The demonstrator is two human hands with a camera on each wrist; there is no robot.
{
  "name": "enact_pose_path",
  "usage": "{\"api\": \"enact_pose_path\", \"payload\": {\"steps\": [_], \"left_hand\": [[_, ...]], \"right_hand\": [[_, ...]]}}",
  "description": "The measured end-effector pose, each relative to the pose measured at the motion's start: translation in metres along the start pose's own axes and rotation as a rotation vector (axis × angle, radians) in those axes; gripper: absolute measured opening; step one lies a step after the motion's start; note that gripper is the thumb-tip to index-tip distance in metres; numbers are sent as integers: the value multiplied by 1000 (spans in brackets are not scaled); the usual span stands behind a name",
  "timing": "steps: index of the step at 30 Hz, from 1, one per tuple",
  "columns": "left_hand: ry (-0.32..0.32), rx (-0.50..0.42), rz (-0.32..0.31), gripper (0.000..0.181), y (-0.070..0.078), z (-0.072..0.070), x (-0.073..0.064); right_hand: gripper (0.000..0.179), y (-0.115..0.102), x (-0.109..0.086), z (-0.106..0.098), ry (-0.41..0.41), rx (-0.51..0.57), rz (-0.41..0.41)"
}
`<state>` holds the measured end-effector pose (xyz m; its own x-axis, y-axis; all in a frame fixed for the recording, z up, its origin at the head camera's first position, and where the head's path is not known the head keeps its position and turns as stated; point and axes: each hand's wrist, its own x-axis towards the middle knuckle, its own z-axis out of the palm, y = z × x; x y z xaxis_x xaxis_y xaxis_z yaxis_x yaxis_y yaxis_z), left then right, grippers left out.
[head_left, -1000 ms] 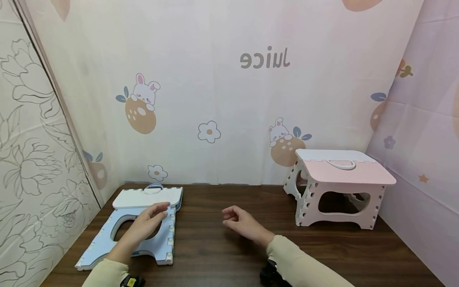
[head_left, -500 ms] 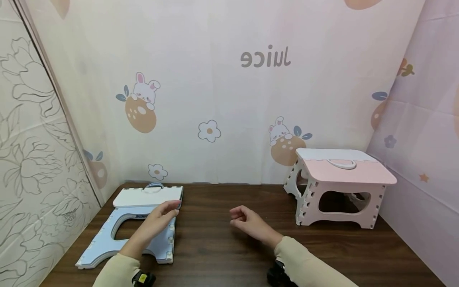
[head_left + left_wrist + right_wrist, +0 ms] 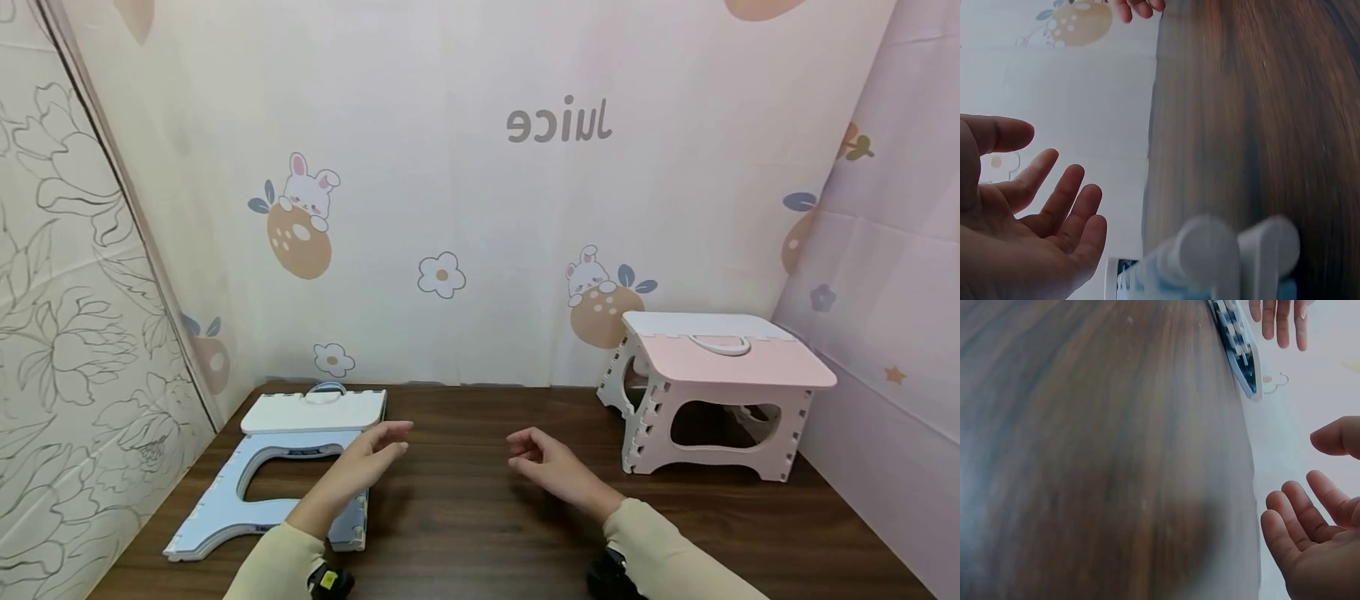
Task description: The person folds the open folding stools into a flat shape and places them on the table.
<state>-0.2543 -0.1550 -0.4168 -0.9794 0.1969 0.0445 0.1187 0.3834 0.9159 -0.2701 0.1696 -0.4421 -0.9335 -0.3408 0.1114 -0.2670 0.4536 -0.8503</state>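
Here, the tabletop (image 3: 457, 533) is stretching between the blue stool (image 3: 262, 512), lying folded at lower left in the head view, and the pink stool (image 3: 738, 392), standing at right; the tabletop's far edge is meeting a patterned curtain (image 3: 487, 342). The left hand (image 3: 367, 457) is hovering by the blue stool's right edge, the right hand (image 3: 553, 468) at lower centre, both holding nothing, fingers loosely bent.

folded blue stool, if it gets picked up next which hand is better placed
Left, most likely: in the head view the left hand is close to the folded blue stool, overlapping its edge. The right hand is farther off, nearer the pink stool. Both hands look empty.
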Motion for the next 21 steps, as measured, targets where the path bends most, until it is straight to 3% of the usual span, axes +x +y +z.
{"api": "enact_pose_path", "payload": {"steps": [13,21], "left_hand": [[-35,18,23,34,9,22,7],[-74,-17,77,35,15,33,12]], "right_hand": [[37,5,-17,-19,21,2,33],[35,11,-20,-24,46,20,27]]}}
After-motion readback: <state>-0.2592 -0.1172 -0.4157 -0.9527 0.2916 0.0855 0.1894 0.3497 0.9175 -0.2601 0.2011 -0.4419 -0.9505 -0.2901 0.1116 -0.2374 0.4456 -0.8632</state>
